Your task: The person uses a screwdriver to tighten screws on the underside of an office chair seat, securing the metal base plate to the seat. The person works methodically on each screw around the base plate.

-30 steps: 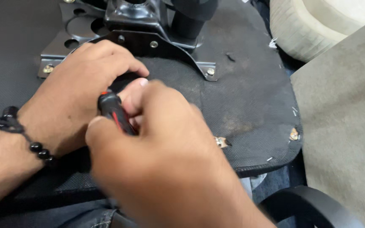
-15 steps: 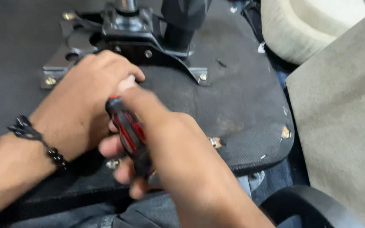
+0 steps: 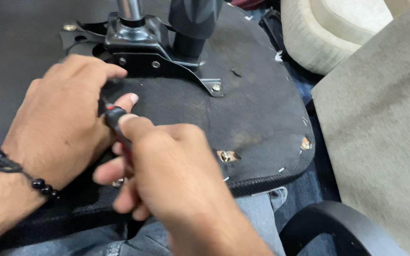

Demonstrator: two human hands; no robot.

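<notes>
Fabric underside of upturned chair seat (image 3: pixel 257 118) rests across lap.

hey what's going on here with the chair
A person has an upturned black chair seat across their lap, its underside facing up. The right hand grips a red-and-black screwdriver by the handle, with its tip hidden beneath the hands. The left hand, with a black bead bracelet on the wrist, rests on the seat beside the tool. The black metal mounting plate sits bolted on just above them. What the tip meets cannot be seen.
</notes>
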